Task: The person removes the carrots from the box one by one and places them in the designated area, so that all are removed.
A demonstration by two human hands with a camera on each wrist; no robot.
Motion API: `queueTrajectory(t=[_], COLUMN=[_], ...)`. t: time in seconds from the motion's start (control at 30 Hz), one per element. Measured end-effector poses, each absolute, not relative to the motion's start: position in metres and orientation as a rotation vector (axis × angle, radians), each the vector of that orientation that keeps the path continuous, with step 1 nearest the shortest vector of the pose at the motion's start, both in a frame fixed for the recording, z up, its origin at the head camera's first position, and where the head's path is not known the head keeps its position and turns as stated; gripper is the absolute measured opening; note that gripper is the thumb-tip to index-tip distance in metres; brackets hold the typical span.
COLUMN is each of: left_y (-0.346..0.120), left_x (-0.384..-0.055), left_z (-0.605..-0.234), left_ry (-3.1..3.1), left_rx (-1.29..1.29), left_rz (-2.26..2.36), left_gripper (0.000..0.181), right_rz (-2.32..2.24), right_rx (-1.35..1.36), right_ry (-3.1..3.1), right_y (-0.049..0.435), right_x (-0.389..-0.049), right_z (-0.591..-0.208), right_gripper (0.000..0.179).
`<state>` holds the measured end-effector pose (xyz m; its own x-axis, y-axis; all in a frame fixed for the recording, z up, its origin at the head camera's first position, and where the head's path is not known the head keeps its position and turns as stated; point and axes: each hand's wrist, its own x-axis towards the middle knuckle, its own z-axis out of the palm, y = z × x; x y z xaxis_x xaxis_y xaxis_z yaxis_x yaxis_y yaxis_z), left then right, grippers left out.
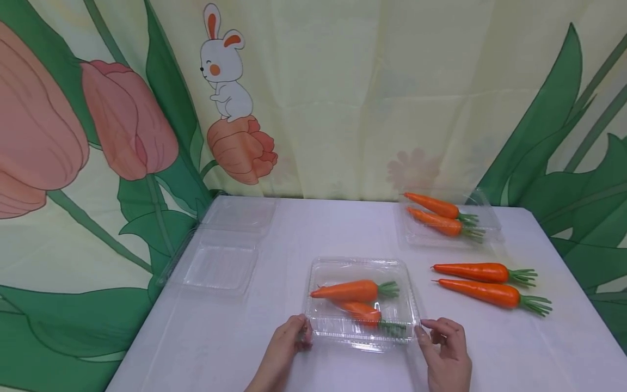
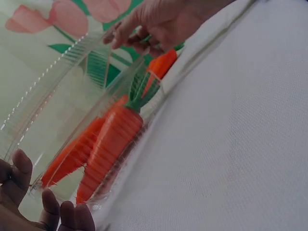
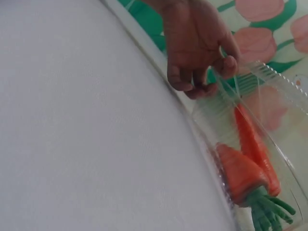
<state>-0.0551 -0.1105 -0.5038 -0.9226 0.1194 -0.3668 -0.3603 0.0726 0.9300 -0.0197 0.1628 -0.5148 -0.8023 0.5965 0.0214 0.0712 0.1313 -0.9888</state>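
Observation:
A clear plastic clamshell box (image 1: pixel 360 264) sits at the front middle of the table, its lid over two orange carrots (image 1: pixel 352 291) with green tops. At the box's front left corner my left hand (image 1: pixel 289 340) pinches the rim between thumb and fingers. My right hand (image 1: pixel 447 348) grips the rim at the front right corner, fingers bent. In the left wrist view, the left fingers (image 2: pixel 53 207) show at the near end of the box and the right hand (image 2: pixel 163 24) at the far end. The right wrist view shows the left hand (image 3: pixel 197 48) beyond the carrots (image 3: pixel 243 173).
Two loose carrots (image 1: pixel 490 291) lie right of the box on the white table (image 1: pixel 294 234). Behind them stands another clear box (image 1: pixel 406 231) with two carrots inside. An opened clear box (image 1: pixel 220 264) lies at the left edge. A printed curtain (image 1: pixel 333 109) hangs behind.

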Motion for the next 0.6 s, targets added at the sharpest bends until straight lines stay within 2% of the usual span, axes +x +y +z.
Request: queueTrajectory(t=[0.07,0.2,0.27,0.47,0.6], left_y=[-0.112,-0.114,-0.115,-0.118,-0.119], left_x=[-0.055,-0.053,-0.052,-0.049,-0.047], left_z=[-0.504,-0.505,-0.507,-0.509,-0.509], left_ry=[2.015,2.021,2.053,2.078,2.042], left_rx=[-0.237,-0.219,-0.191,-0.146,-0.117], left_rz=[1.905,1.881,1.855,1.891,1.934], left_gripper=[0.042,0.056,0.057,0.026,0.02], right_rz=[1.682,1.682,1.719,1.817,1.885], right_rx=[-0.617,-0.623,-0.613,-0.41,-0.296], right_ry=[-2.036,-2.09,-2.071,-1.957,-1.873], right_y=[0.165,0.173,0.179,0.189,0.19], right_x=[-0.02,-0.028,-0.033,-0.049,-0.06], right_z=[-0.51,-0.504,-0.502,-0.49,-0.478], right_gripper=[0.026,0.026,0.025,0.024,0.024])
